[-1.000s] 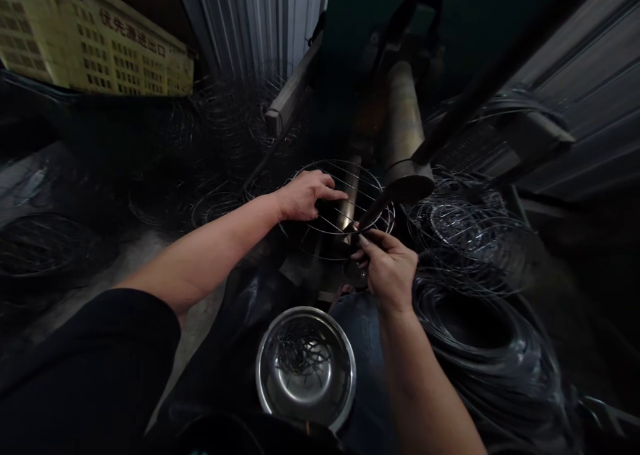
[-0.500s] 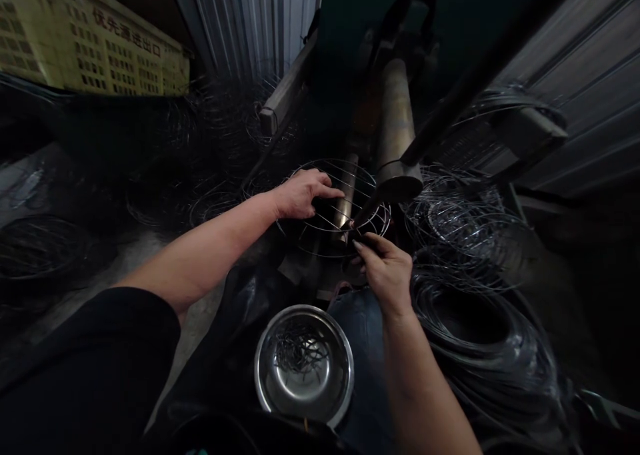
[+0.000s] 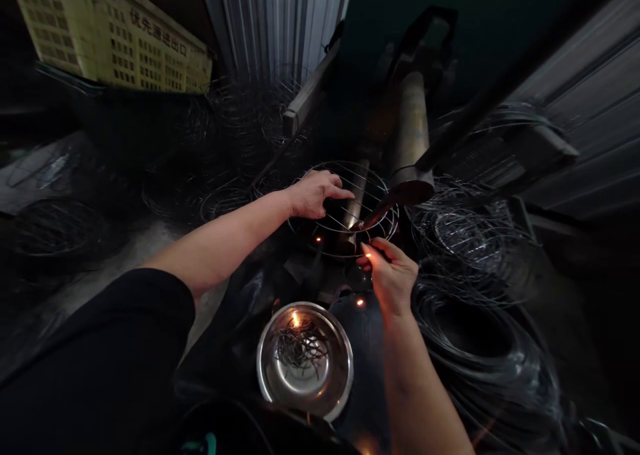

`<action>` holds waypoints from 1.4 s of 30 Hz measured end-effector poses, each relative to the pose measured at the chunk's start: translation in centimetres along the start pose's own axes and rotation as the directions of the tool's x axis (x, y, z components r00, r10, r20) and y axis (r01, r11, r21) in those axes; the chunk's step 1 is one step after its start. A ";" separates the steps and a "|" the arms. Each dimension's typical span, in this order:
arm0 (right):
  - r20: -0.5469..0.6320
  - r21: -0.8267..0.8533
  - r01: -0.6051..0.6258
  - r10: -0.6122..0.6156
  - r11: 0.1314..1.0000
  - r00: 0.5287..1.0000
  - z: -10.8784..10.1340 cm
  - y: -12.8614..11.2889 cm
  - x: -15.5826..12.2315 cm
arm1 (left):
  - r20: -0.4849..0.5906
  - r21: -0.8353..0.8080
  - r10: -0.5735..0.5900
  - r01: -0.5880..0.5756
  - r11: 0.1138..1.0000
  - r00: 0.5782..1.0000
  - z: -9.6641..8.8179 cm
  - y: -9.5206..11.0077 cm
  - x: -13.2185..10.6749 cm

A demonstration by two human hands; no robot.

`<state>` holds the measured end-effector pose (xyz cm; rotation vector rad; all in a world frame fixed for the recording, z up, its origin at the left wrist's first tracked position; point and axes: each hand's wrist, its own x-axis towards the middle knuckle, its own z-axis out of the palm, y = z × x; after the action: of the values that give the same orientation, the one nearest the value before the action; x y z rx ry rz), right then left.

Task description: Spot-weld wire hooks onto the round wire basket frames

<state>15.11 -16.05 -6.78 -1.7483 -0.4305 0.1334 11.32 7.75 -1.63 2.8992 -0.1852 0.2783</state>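
Observation:
A round wire rack lies over the lower metal bar of a machine that looks like a spot welder. My left hand grips the rack's left side, with its index finger stretched along the wires. At the near rim, my right hand is closed in a pinch; what it holds is too small and dark to make out. A dark electrode arm slants down from the thick upper cylinder to the rack's near rim. Orange sparks fly around my right hand and over the bowl.
A steel bowl with short wire pieces stands close before me. Wire coils and tangled wire rings lie at the right. A yellow crate stands at the back left, and a beam juts out behind the rack.
Sparks have appeared near the rim, my right hand and the bowl. The electrode tip now glows reddish. My right hand sits slightly lower relative to the rim; the whole view has shifted a little.

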 end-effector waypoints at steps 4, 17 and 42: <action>-0.028 -0.277 0.293 -0.312 0.915 0.950 -0.3 0.2 -4.2 | 0.060 0.010 -0.103 0.103 0.995 0.993 -0.6 1.1 -1.5; 0.477 -0.534 0.176 0.123 0.827 0.870 -0.2 1.3 -10.9 | -0.026 -0.022 -0.345 0.345 0.939 0.938 -0.1 5.2 -5.3; 0.480 -0.867 0.474 0.506 0.151 0.717 -8.0 -0.2 -7.0 | -0.087 0.034 -0.339 0.343 0.939 0.937 0.1 5.3 -4.6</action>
<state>11.13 -25.89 -5.75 -3.0993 -1.3491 0.7344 6.08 3.12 -1.53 2.8925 0.3420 0.3388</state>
